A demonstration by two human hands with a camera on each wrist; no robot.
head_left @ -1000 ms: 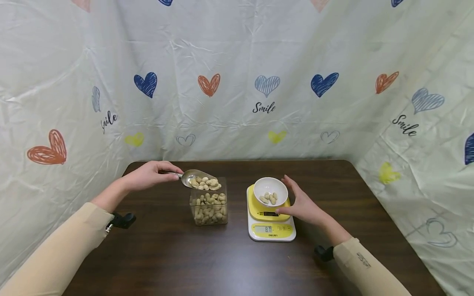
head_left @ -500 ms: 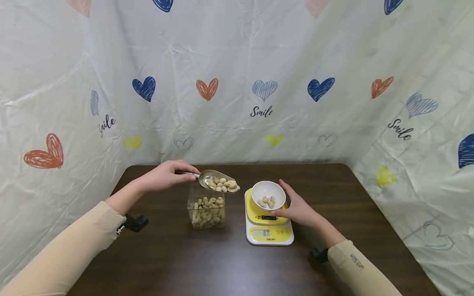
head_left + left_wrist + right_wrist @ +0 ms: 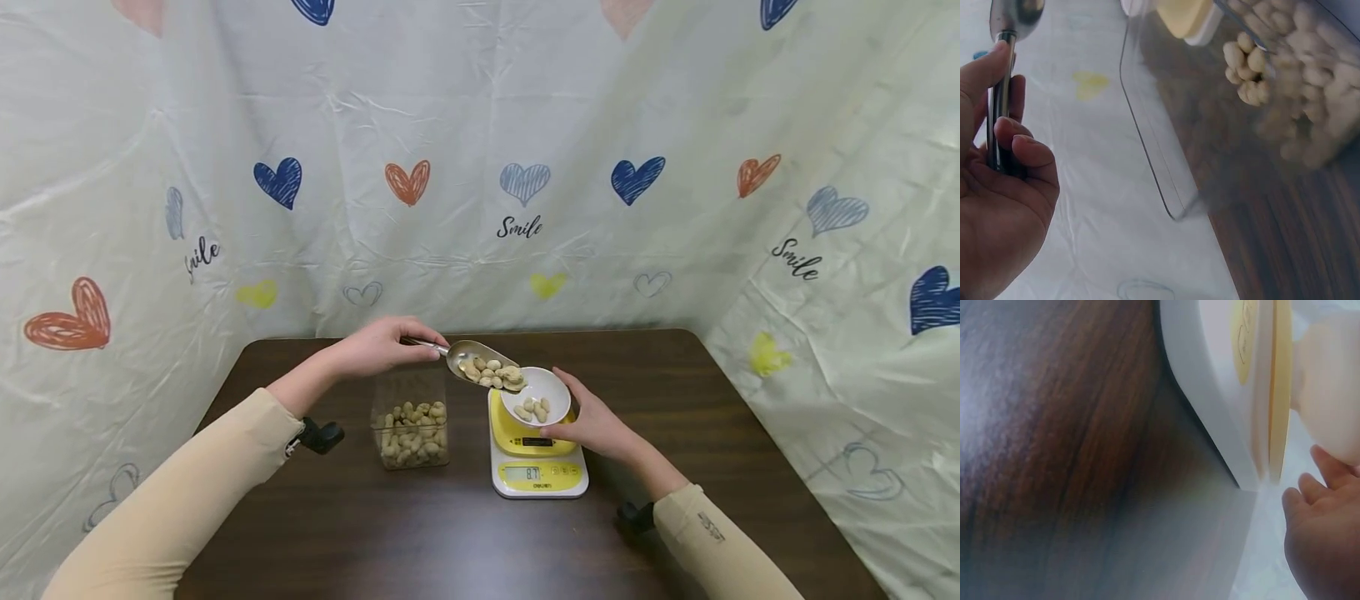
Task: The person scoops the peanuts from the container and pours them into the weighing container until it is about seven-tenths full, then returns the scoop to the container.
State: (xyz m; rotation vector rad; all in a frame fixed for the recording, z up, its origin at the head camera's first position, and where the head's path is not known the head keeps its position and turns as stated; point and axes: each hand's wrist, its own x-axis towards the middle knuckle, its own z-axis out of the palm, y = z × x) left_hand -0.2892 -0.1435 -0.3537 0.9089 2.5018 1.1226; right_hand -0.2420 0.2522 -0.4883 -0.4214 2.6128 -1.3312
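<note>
My left hand (image 3: 387, 343) grips the handle of a metal scoop (image 3: 462, 352); in the left wrist view its fingers (image 3: 1036, 150) curl round that handle. Peanuts (image 3: 489, 375) lie in the scoop, and its tip overlaps the left rim of a white bowl (image 3: 557, 388) in the head view. A few peanuts (image 3: 533, 408) are inside the bowl, which stands on a yellow and white kitchen scale (image 3: 501, 482). Thumb and fingers of my right hand (image 3: 597, 423) curve round the bowl's right side. The scale's display appears to read 8.7.
A clear square container (image 3: 409, 448) with many peanuts in it stands left of the scale. The dark wooden table (image 3: 375, 533) ends at a white cloth (image 3: 450, 275) printed with hearts, behind and along the sides.
My left hand has carried the loaded scoop rightward, from above the clear container to the bowl's left rim. The right hand stays at the bowl. The view has shifted slightly.
</note>
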